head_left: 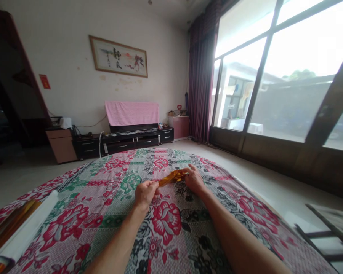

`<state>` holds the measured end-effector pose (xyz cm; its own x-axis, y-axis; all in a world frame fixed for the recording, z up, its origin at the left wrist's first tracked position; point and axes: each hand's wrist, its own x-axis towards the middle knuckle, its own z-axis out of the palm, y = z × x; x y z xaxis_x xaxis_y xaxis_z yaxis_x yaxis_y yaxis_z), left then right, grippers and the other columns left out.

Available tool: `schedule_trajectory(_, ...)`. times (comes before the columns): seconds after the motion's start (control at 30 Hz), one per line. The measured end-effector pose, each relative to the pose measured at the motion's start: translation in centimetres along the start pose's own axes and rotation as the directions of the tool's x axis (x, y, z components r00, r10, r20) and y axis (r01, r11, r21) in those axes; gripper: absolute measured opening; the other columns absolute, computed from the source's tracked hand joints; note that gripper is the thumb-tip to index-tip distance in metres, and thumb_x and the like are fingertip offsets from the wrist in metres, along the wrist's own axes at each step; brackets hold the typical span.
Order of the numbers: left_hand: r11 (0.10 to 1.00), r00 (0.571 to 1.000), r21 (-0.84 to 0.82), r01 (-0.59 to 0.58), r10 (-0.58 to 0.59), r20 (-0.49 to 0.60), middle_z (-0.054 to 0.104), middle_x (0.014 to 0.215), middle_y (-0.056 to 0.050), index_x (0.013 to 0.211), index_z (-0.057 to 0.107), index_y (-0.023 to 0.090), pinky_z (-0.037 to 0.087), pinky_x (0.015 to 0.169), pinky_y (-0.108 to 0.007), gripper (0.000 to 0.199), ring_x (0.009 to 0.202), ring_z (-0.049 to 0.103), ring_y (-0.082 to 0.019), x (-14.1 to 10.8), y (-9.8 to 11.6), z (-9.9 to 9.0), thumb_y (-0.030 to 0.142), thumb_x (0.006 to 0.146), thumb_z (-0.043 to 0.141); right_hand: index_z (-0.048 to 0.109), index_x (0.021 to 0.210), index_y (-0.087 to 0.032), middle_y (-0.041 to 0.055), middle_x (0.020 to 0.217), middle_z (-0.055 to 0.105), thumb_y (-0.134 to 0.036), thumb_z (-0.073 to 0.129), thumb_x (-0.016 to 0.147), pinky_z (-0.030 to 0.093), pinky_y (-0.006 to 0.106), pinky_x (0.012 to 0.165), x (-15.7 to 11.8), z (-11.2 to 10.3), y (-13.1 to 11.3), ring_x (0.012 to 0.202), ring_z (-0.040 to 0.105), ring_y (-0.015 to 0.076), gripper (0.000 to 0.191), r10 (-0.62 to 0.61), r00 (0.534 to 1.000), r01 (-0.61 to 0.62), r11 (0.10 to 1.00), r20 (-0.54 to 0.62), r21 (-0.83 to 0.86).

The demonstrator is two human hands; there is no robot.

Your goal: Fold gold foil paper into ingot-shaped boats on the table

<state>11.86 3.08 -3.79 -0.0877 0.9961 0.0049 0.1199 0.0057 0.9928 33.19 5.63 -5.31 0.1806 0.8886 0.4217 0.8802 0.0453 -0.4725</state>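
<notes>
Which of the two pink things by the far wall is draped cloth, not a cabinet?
The pink cloth hanging over the screen on the dark low unit; the pink cabinet stands boxy beside the curtain.

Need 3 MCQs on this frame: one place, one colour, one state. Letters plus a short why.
1. Where does the gold paper strip sit?
A. on the TV stand
B. between both hands, over the floral cloth
C. on the windowsill

2. What colour is the cloth draped over the TV?
A. pink
B. blue
C. black

3. How does the left hand stand?
A. flat and open
B. pinched shut on the strip
C. out of view

Answers: 1 B, the left hand and right hand hold its two ends; 2 A, plainly pink; 3 B, its fingers close on the strip's end.
</notes>
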Motion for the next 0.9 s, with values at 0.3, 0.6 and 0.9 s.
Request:
schedule_trajectory(0.3, 0.997, 0.999, -0.069, 0.029, -0.027, 0.026, 0.061, 0.052, 0.000, 0.067, 0.062, 0.013, 0.041, 0.044, -0.018, 0.018, 0.050, 0.058, -0.012, 0.8, -0.1, -1.4, 0.028, 0.058, 0.061, 0.069, 0.090, -0.018, 0.0075, 0.093, 0.063, -0.020, 0.043, 0.082, 0.038, 0.024, 0.076, 0.0, -0.4, -1.2, 0.084, 0.057, 0.0166, 0.027, -0.080, 0.996, 0.082, 0.996, 0.044, -0.027)
schedule_trajectory(0.6, 0.989, 0.942, 0.067, -0.129, 0.101, 0.320, 0.062, 0.056, 0.001, 0.071, 0.064, 0.016, 0.039, 0.042, -0.019, 0.015, 0.047, 0.056, -0.012, 0.6, 0.3, -3.4, 0.025, 0.060, 0.059, 0.072, 0.086, -0.020, 0.0031, 0.077, 0.067, -0.025, 0.049, 0.079, 0.037, 0.022, 0.061, -0.5, -2.4, -4.2, 0.069, 0.056, 0.0134, 0.024, -0.283, 0.946, 0.277, 0.959, 0.157, 0.062)
schedule_trajectory(0.9, 0.951, 0.920, 0.166, -0.261, 0.193, 0.340, 0.065, 0.061, -0.001, 0.078, 0.066, 0.016, 0.039, 0.044, -0.019, 0.020, 0.047, 0.055, -0.011, 1.0, 0.5, -3.9, 0.023, 0.061, 0.058, 0.075, 0.072, -0.025, -0.0003, 0.053, 0.064, -0.030, 0.060, 0.068, 0.028, 0.021, 0.046, -0.4, -4.3, -7.5, 0.048, 0.046, 0.0100, 0.016, -0.269, 0.885, 0.274, 0.961, 0.381, 0.042)
